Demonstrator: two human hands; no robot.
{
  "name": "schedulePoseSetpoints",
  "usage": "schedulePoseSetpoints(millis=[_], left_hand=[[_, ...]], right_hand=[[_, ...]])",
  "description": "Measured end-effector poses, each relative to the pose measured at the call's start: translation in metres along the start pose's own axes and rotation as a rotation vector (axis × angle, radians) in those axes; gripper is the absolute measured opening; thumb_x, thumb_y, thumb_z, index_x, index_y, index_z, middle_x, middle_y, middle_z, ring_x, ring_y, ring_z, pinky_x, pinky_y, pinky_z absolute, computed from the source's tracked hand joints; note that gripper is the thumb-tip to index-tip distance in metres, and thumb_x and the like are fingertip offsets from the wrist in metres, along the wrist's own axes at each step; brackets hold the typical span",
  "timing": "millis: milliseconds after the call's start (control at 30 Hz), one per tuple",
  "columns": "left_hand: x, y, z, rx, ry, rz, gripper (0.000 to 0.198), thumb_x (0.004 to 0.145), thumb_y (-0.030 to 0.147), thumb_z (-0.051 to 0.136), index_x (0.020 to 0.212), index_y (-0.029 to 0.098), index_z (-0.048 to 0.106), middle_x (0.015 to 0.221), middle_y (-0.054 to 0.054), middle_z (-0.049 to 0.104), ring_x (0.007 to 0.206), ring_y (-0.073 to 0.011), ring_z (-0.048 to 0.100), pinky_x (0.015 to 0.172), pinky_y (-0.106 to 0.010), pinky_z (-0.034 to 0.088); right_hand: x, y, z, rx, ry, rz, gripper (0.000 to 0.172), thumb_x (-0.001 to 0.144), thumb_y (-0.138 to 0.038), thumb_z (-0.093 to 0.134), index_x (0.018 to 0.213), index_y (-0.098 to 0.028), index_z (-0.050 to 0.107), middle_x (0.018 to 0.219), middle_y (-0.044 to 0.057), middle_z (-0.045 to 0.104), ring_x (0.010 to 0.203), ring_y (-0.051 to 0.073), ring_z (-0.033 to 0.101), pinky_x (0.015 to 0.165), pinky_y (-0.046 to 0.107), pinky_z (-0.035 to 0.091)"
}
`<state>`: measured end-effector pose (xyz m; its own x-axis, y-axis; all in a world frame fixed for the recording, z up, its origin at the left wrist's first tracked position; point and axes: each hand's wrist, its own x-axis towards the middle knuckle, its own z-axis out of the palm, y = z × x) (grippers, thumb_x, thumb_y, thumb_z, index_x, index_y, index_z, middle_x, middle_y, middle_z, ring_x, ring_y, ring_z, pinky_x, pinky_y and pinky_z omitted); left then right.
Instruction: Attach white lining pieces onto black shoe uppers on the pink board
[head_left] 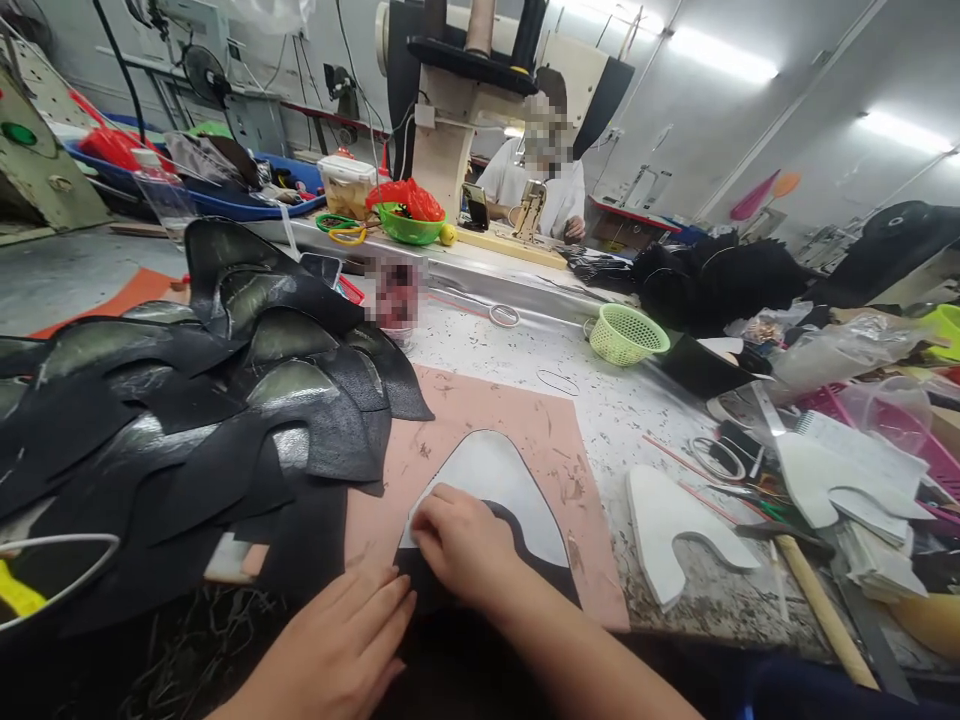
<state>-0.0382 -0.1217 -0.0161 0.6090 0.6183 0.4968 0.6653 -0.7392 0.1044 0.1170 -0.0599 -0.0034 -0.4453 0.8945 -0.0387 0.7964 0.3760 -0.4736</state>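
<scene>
A white curved piece (491, 460) lies over a black sheet piece (559, 582) in front of me, its arch-shaped cut-out facing me. My right hand (465, 545) is over its left side, fingers curled together near the left edge. The fingertips are hidden, so I cannot tell whether they pinch anything. My left hand (341, 635) rests at the near left edge of the black piece, fingers stretched out side by side. Under the work is a worn pinkish mat (540, 420).
Overlapping black shoe-upper pieces (202, 430) pile up at left. White cut pieces (660, 520) and a wooden-handled hammer (821, 610) lie at right. A green basket (626, 335) stands further back. Beyond, a person (566, 190) in white sits at a sewing machine (442, 110).
</scene>
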Motion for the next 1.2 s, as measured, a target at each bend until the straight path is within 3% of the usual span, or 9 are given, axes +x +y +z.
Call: schedulePoseSetpoints(millis=[100,433,667,767,933,1200], left_hand=[[-0.003,0.002,0.004,-0.010,0.041,-0.043,0.027,0.081,0.014,0.039,0.093,0.019,0.063,0.089,-0.002,0.067,0.083,-0.0166,0.059,0.081,-0.028,0.044],[-0.010,-0.001,0.012,-0.015,0.059,0.001,0.025,0.083,0.013,0.040,0.093,0.017,0.062,0.088,-0.002,0.066,0.087,-0.0165,0.058,0.084,-0.030,0.042],[-0.012,-0.002,0.013,-0.018,0.050,0.005,0.029,0.086,0.013,0.035,0.093,0.016,0.063,0.090,-0.003,0.067,0.085,-0.0160,0.058,0.081,-0.030,0.041],[-0.012,-0.001,0.012,-0.027,0.054,0.001,0.030,0.087,0.015,0.034,0.093,0.016,0.063,0.091,-0.002,0.067,0.085,-0.0156,0.058,0.081,-0.030,0.040],[-0.011,-0.001,0.012,-0.044,0.067,-0.019,0.030,0.087,0.017,0.034,0.093,0.015,0.063,0.092,-0.003,0.067,0.086,-0.0171,0.058,0.080,-0.031,0.043],[-0.006,-0.004,0.005,-0.112,0.074,0.025,0.031,0.083,0.011,0.036,0.099,0.014,0.063,0.093,-0.004,0.066,0.091,-0.0166,0.059,0.082,-0.028,0.048]], right_hand=[[0.001,-0.008,0.000,-0.001,-0.001,0.018,0.012,0.078,-0.019,0.050,0.073,-0.025,0.059,0.082,-0.003,0.061,0.073,0.012,0.057,0.057,0.021,0.040],[0.005,-0.012,-0.002,0.031,-0.025,0.047,0.013,0.076,-0.017,0.053,0.067,-0.025,0.061,0.079,-0.003,0.062,0.071,0.011,0.058,0.057,0.021,0.040],[0.001,-0.007,0.003,0.065,0.094,0.130,0.013,0.076,-0.016,0.052,0.068,-0.024,0.060,0.079,-0.004,0.061,0.069,0.010,0.056,0.048,0.021,0.034],[0.000,-0.005,0.002,0.094,0.086,0.156,0.012,0.075,-0.017,0.053,0.067,-0.024,0.059,0.080,-0.004,0.061,0.068,0.010,0.056,0.047,0.021,0.032],[-0.006,-0.011,0.005,0.045,0.119,0.032,0.010,0.071,-0.015,0.054,0.069,-0.023,0.060,0.076,-0.003,0.061,0.065,0.010,0.054,0.054,0.021,0.037],[-0.010,-0.017,0.025,-0.424,0.259,-0.298,0.017,0.068,-0.004,0.048,0.060,-0.018,0.054,0.060,0.003,0.053,0.055,0.015,0.047,0.048,0.027,0.031]])
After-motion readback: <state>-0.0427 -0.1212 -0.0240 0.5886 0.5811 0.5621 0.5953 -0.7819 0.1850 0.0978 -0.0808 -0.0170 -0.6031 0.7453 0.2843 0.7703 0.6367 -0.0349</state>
